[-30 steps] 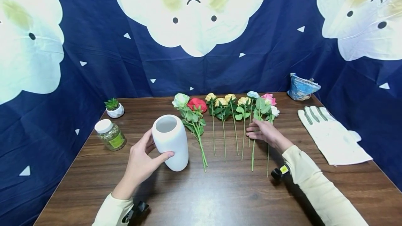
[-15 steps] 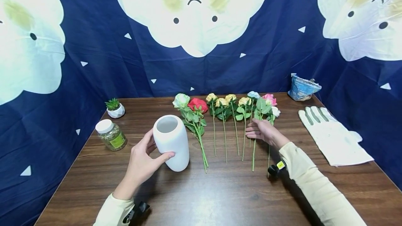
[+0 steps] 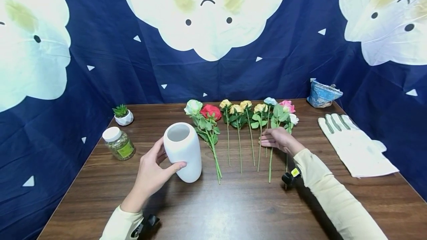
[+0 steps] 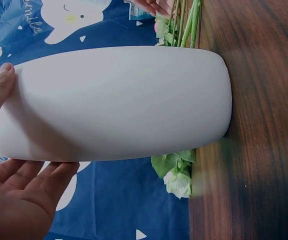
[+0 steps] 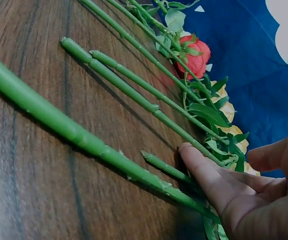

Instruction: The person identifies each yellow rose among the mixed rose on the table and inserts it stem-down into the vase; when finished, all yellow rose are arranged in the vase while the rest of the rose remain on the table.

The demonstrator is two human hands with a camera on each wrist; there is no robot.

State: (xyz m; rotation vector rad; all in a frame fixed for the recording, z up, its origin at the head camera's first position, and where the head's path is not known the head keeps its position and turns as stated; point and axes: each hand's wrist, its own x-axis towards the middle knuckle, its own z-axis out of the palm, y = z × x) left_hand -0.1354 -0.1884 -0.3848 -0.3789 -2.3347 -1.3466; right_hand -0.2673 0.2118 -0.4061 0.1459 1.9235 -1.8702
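Observation:
My left hand (image 3: 151,169) grips the white vase (image 3: 184,155), thumb across its front and fingers behind. The vase stands upright on the table, its mouth facing up. Over the stems on the right hovers my right hand (image 3: 280,139), fingers extended to the left. In the right wrist view, its index fingertip (image 5: 185,147) is right at a green stem (image 5: 118,86), with the thumb held apart. Several yellow roses (image 3: 236,109), a blue rose (image 3: 270,101), a pink rose (image 3: 287,106) and a white rose (image 3: 294,119) lie around it, stems toward me.
A red rose (image 3: 211,112) and a pale green rose (image 3: 193,107) lie crossed beside the vase. At the left are a lidded jar (image 3: 120,145) and a potted succulent (image 3: 122,116). Gloves (image 3: 357,147) and a blue bag (image 3: 323,95) lie at the right.
My right hand and forearm have shifted slightly left across the stems. The left hand keeps its grip on the vase, which has not moved on the table.

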